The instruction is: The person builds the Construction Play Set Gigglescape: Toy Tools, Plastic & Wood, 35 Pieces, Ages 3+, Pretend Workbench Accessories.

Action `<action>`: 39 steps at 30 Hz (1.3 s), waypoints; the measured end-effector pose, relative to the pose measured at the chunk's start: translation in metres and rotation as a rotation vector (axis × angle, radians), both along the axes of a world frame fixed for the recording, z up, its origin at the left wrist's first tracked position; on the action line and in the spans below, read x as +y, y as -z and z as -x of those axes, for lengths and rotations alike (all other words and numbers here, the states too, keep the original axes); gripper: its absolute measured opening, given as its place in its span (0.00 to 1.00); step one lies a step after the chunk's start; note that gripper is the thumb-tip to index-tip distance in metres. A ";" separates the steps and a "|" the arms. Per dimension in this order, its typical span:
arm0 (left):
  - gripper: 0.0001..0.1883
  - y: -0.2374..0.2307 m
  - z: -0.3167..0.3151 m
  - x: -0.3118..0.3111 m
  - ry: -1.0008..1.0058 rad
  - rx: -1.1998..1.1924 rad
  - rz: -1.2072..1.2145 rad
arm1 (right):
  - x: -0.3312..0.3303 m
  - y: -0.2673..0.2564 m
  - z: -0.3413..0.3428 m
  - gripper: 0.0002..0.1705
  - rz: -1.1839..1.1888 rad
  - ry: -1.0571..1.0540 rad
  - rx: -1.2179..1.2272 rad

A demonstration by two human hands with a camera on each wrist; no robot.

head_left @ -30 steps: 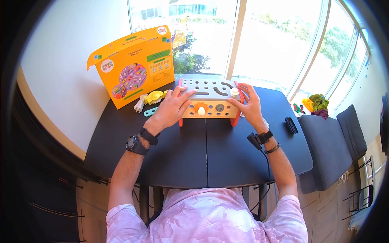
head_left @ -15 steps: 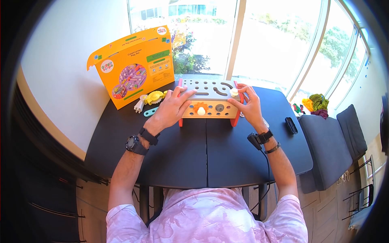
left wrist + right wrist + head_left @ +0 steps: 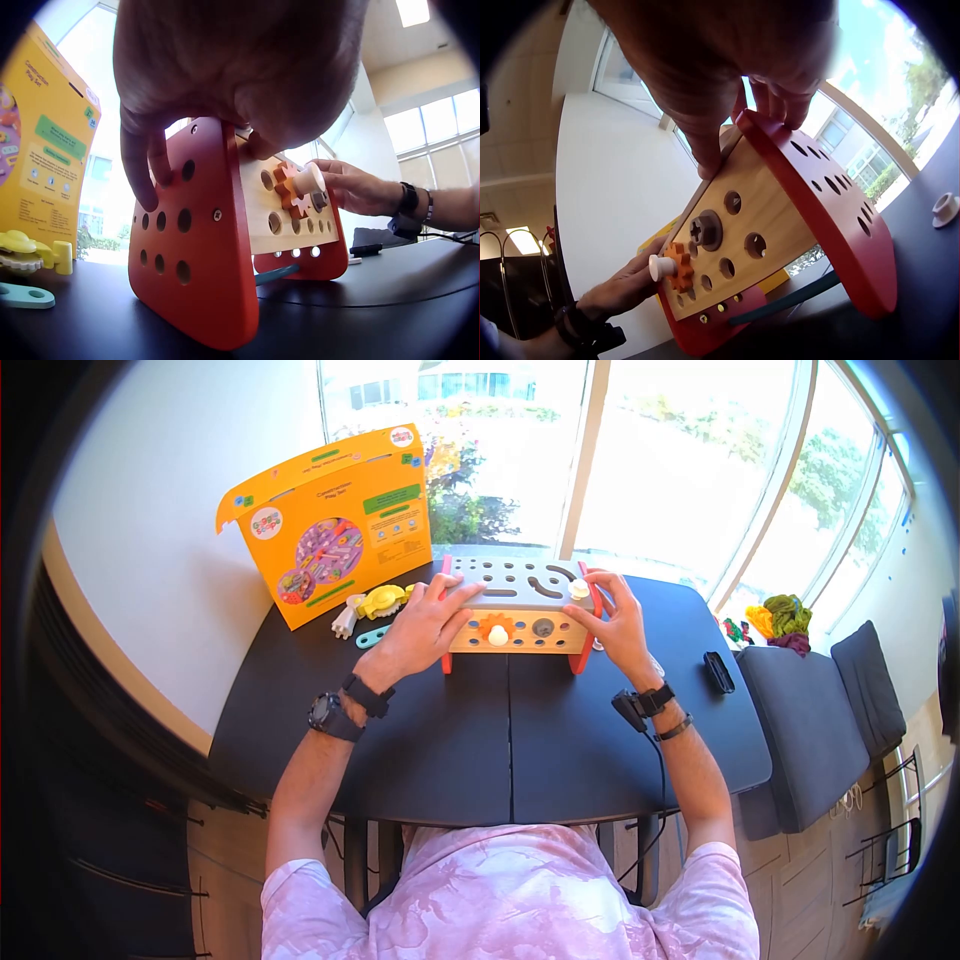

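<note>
A toy workbench (image 3: 520,631) stands on the black table, with a grey slotted top, a wooden front full of holes and red side panels (image 3: 191,232). My left hand (image 3: 424,625) grips its left end, thumb at the front and fingers down the outside of the red panel. At the right end my right hand (image 3: 622,622) holds on, thumb on the front edge and fingers over the panel. An orange gear (image 3: 679,268) with a white peg (image 3: 498,635) through it sits on the front, beside a grey bolt (image 3: 706,230). Another white peg (image 3: 579,589) stands in the top near my right thumb.
Behind on the left stands a yellow box (image 3: 375,540). Yellow toy pieces (image 3: 382,600) and a teal strip with holes (image 3: 26,295) lie before it. To the right are a small white piece (image 3: 946,211) and a black case (image 3: 718,672). A grey seat (image 3: 805,730) adjoins the table.
</note>
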State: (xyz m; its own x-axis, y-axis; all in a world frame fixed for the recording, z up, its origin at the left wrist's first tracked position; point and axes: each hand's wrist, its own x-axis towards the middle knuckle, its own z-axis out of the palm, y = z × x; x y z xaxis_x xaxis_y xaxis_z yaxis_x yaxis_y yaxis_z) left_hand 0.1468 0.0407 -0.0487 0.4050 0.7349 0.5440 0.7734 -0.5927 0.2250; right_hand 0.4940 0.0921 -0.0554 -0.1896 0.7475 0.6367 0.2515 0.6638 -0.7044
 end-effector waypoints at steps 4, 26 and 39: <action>0.25 0.001 0.002 0.001 0.007 0.007 0.006 | 0.000 -0.002 0.000 0.29 -0.024 0.003 -0.034; 0.29 0.035 0.180 0.068 -0.784 0.098 0.411 | 0.010 0.012 -0.007 0.56 -0.025 0.091 -0.226; 0.27 0.016 0.167 0.091 -0.398 -0.266 0.373 | 0.011 0.013 -0.012 0.54 0.044 -0.003 -0.222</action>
State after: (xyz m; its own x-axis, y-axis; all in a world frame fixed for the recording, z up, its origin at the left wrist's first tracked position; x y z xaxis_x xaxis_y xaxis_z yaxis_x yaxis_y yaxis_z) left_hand -0.0200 0.1318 -0.0643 -0.0545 0.9624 0.2659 0.8080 -0.1140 0.5781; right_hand 0.5060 0.1034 -0.0688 -0.3241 0.7729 0.5455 0.4015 0.6345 -0.6605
